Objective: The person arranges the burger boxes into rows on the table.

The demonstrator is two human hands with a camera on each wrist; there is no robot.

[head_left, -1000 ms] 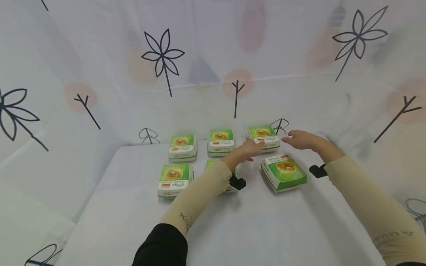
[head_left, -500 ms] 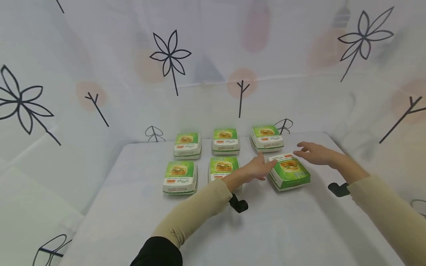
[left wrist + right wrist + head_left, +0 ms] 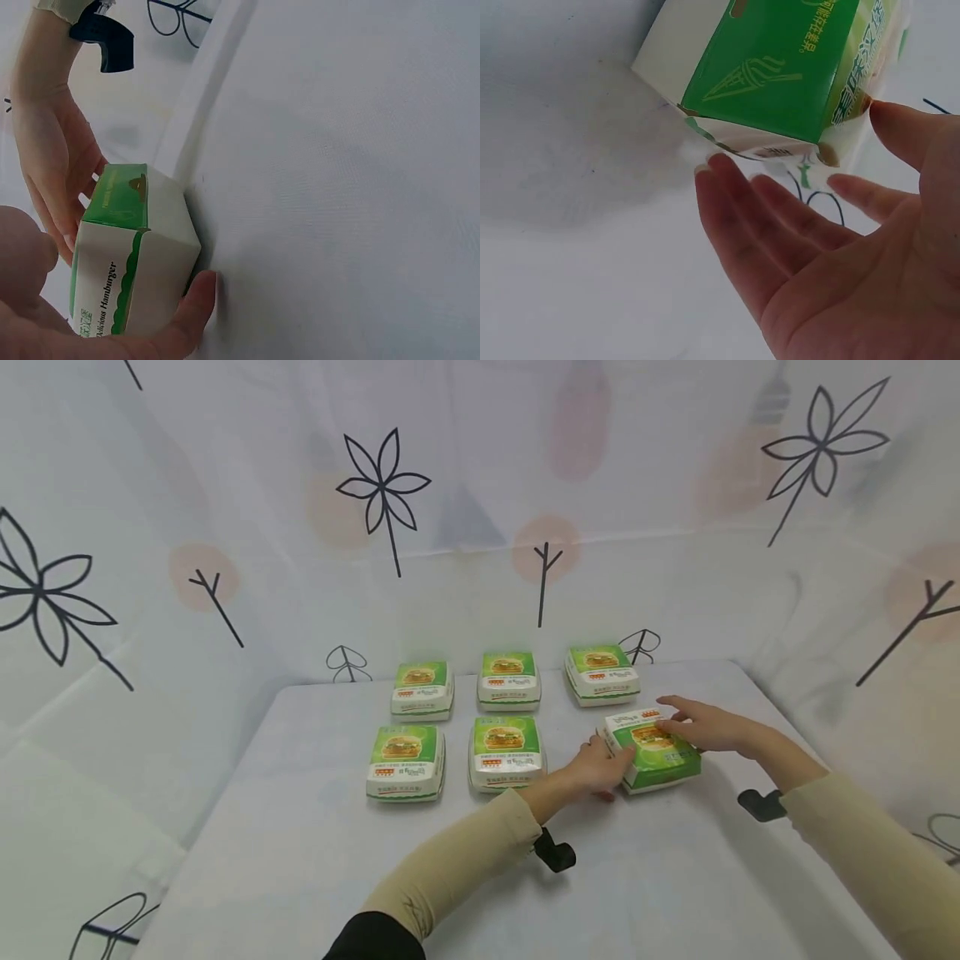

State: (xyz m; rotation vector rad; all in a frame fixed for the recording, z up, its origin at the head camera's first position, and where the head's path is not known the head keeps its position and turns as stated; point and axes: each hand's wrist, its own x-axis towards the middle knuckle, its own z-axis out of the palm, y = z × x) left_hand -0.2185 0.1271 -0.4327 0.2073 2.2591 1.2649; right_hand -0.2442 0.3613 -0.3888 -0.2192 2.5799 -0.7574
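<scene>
A green and white hamburger box (image 3: 663,768) sits turned at an angle at the front right of the group on the table. My left hand (image 3: 592,768) is at its left side, thumb over the top edge and fingers low by the wall. In the left wrist view a fingertip (image 3: 199,296) lies along the base of the box (image 3: 112,199). My right hand (image 3: 708,727) reaches its far right corner. The right wrist view shows that thumb at the top edge of the box (image 3: 772,75), the other fingers spread loosely beside the wall.
Several matching boxes stand in two rows: left back (image 3: 420,689), middle back (image 3: 509,681) and right back (image 3: 602,675), plus front left (image 3: 405,764) and front middle (image 3: 506,752). A white cloth covers the table (image 3: 300,852); a patterned curtain (image 3: 465,577) hangs behind.
Both hands have come away from the back right box and down to the angled front box, now at its two sides. The view shifted slightly early on.
</scene>
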